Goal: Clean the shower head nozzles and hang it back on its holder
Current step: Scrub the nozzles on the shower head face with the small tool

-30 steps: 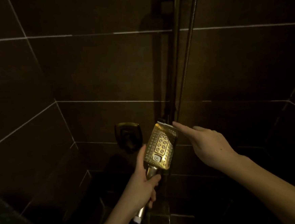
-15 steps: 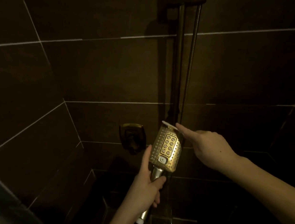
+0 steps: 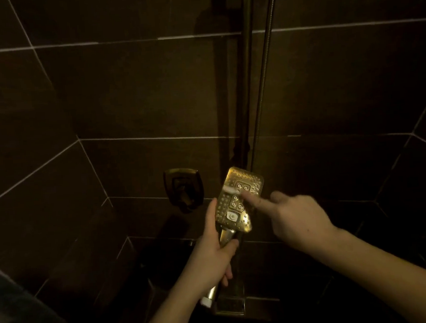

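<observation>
My left hand [image 3: 211, 253] grips the handle of a gold rectangular shower head [image 3: 246, 177], holding it upright with the nozzle face toward me. My right hand [image 3: 298, 221] reaches in from the right with its index finger stretched across the middle of the face. At the fingertip a small white cleaning piece [image 3: 230, 189] lies pressed on the nozzles. How the fingers hold that piece is hard to make out in the dim light. The slide rail [image 3: 250, 82] and the metal hose [image 3: 265, 68] rise behind; the holder at their top is cut off by the frame edge.
Dark tiled walls close in on the left, back and right. A gold mixer valve [image 3: 183, 189] sits on the back wall just left of the shower head. A square floor drain [image 3: 231, 305] lies below my hands.
My right fingertip and the white piece have slid from the top edge of the shower head down to the middle of its face. The view has tilted down, pushing the holder out of frame.
</observation>
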Available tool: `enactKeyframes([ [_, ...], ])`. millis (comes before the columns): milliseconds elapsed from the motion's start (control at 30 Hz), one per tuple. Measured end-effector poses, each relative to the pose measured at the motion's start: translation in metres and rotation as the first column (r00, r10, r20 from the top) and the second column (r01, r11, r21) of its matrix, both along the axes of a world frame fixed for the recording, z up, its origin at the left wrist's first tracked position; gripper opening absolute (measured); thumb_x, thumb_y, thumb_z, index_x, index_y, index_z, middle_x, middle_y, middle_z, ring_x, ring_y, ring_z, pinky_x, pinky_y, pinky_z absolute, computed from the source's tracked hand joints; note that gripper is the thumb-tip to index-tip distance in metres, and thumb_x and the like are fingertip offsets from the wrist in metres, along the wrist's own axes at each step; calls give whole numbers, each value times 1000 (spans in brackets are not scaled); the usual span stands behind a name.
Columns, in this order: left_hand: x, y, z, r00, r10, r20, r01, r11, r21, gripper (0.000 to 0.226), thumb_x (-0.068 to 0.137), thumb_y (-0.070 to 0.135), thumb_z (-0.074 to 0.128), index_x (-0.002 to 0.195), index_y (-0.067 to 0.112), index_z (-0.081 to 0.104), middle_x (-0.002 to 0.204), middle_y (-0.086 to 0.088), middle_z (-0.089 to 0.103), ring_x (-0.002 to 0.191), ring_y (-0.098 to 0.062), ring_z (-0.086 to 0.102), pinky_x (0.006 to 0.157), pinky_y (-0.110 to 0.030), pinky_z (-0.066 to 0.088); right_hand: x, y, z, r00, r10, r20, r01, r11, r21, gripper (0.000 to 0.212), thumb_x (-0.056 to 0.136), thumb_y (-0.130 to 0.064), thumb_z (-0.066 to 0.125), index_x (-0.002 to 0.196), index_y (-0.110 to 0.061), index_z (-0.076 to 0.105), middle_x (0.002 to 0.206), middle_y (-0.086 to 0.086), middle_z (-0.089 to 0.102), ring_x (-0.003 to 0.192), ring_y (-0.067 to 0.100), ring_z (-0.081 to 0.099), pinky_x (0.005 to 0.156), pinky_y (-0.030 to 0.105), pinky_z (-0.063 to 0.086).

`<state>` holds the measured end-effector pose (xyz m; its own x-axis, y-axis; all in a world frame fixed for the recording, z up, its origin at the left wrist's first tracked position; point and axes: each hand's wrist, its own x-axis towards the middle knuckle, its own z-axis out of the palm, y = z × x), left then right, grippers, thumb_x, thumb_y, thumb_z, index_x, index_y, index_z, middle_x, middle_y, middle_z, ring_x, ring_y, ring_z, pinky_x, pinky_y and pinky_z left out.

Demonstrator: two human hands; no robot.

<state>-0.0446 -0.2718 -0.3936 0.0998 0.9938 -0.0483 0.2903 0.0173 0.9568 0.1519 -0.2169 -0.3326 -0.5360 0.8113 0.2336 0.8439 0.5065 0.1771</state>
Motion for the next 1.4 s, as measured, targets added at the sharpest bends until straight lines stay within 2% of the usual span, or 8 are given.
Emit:
enactKeyframes([
  [100,3,-1,-8,999,-6,-46,6,1000,-2,100,101,16,59,141,74,-12,151,-8,51,51,-12,62,46,-31,51,0,-11,-7,995,64,81,-61,997,-46,75,100,-33,39,148,-50,-16,115,2,54,60,10,45,45,23,32],
  [300,6,0,-8,999,-19,-28,21,999,50,101,100,17,62,138,75,-13,151,-4,49,51,-13,61,44,-27,49,15,3,11,991,-106,-80,112,991,78,81,95,-26,49,151,-46,-6,85,-2,48,48,10,43,40,26,41],
  [433,7,3,-10,1000,-19,-13,20,999,46,105,100,17,62,137,75,-17,147,-4,55,51,-11,61,44,-26,49,8,-27,-27,997,60,57,-61,998,14,101,71,-28,80,152,-39,20,79,1,59,42,6,25,34,18,15],
  [600,15,7,-8,999,-43,0,43,998,45,101,99,16,63,139,73,-11,152,0,49,51,-12,61,44,-26,49,27,8,6,979,-162,-121,177,977,122,83,94,-24,48,147,-46,-13,84,-2,49,49,12,48,44,32,50],
  [800,16,11,-11,999,-37,15,36,998,49,92,100,13,59,137,71,-1,136,0,59,52,-15,62,45,-31,50,9,-33,-18,993,67,92,-67,998,-4,90,79,-26,72,152,-37,20,86,3,61,42,11,44,34,25,33],
  [1000,17,12,-9,1000,-30,3,30,998,48,92,98,14,64,136,69,1,135,6,58,53,-16,62,45,-29,49,29,1,15,989,-146,-38,149,982,113,75,98,-25,42,151,-42,-9,89,0,47,50,9,39,44,28,43],
  [1167,13,13,-13,1000,-20,-24,21,999,38,95,99,15,62,141,65,-7,139,1,56,52,-12,61,45,-29,49,18,-36,-30,989,102,103,-101,995,-11,95,73,-26,79,153,-33,28,79,3,56,44,9,28,30,26,34],
  [1400,15,15,-10,999,-34,-18,34,999,26,95,98,16,64,137,69,-4,146,-1,51,53,-13,63,46,-28,50,31,-3,-2,995,-91,-28,94,991,93,87,90,-21,58,152,-38,0,88,2,57,45,8,34,36,26,40],
])
